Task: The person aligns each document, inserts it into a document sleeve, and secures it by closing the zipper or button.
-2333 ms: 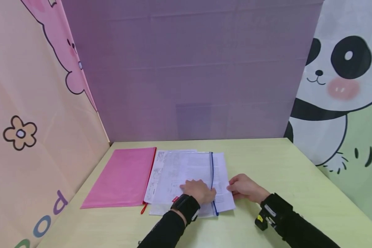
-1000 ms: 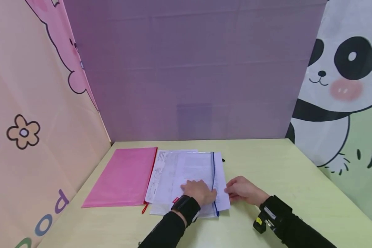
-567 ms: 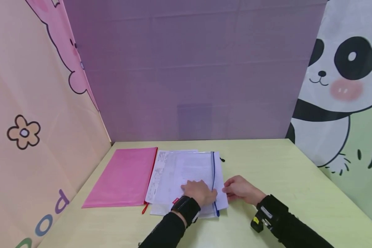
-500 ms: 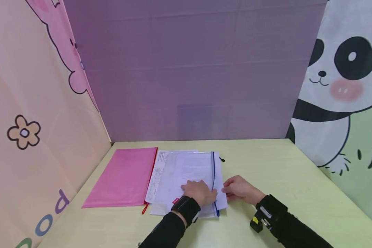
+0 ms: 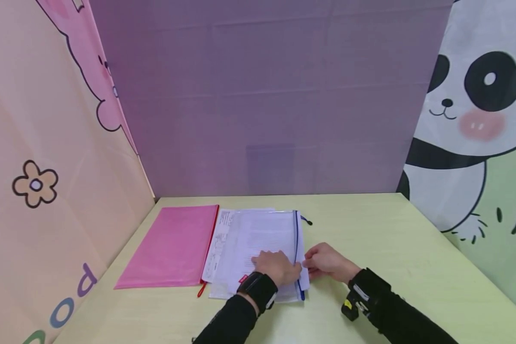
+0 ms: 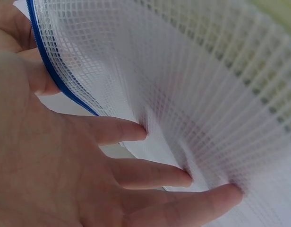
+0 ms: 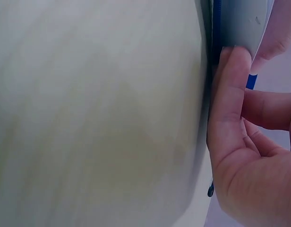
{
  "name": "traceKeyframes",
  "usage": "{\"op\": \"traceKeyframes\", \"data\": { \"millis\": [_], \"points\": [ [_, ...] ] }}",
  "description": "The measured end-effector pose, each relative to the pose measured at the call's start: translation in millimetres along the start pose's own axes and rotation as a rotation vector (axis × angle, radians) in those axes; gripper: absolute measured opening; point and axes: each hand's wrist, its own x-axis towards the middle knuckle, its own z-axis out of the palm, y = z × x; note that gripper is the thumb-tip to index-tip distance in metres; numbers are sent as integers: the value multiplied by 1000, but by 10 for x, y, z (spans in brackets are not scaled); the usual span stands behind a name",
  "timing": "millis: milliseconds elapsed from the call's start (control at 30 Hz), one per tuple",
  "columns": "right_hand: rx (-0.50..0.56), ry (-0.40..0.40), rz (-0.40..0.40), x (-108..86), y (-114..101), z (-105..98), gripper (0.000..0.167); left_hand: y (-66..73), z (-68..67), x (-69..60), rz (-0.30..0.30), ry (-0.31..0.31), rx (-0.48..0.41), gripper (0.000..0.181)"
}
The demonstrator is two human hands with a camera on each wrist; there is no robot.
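At the far left hangs a pale wall cloth with a printed flower [image 5: 35, 184]. Take the clear mesh pouch [image 5: 258, 229] as the middle of the clock, twelve toward the purple backdrop [image 5: 266, 95]: the pink pouch [image 5: 169, 248] lies flat at nine o'clock, its red pull tab [image 5: 201, 289] pointing down to six. Between the two pouches shows the strip of a printed page [image 5: 218, 243], which seems to run under the clear one.

On the clear pouch, toward five o'clock, the left hand [image 5: 276, 266] presses the mesh; in its wrist view the fingers are spread and straight, tips against the mesh, with the thumb by the blue zip [image 5: 296, 234], over or under I cannot tell. Past the zip, at four o'clock, a narrow edge of white sheets [image 5: 305, 283] sticks out, the rest lying leftward behind the mesh. The right hand [image 5: 328, 263] is nearly closed, pinching that edge between thumb and fingers. At two o'clock a dark zip pull [image 5: 308, 221] rests on the desk [image 5: 413, 258]; at the far right is a wall with a printed panda [image 5: 477, 119].

A couple of seconds ago the sheets jutted well beyond the zip and covered the dark pull; now just a sliver remains outside, the pull shows, and the right hand has come in close to the left. I judge the sheets to be almost wholly within the pouch, with only the pinched edge left out
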Motion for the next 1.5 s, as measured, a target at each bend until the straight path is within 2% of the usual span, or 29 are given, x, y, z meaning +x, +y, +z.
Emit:
{"op": "traceKeyframes", "data": {
  "millis": [200,433,567,800,1100,1300,1500],
  "points": [
    [-14,-6,19,21,-11,7,12,-1,2,6,2,-5,1,70],
    [55,-50,-5,42,3,-36,12,1,4,-5,2,-2,1,70],
    [71,-13,-21,47,-5,-36,14,1,0,-7,1,-10,4,70],
    [50,30,3,58,-10,0,17,6,2,-2,-4,-11,-1,69],
    [-17,69,19,110,-58,30,19,1,12,22,23,-4,29,67],
    [-33,71,30,124,-72,55,18,-11,4,13,54,-17,24,66],
    [-29,47,19,137,-85,99,12,-23,-8,6,58,-23,21,66]
  ]
}}
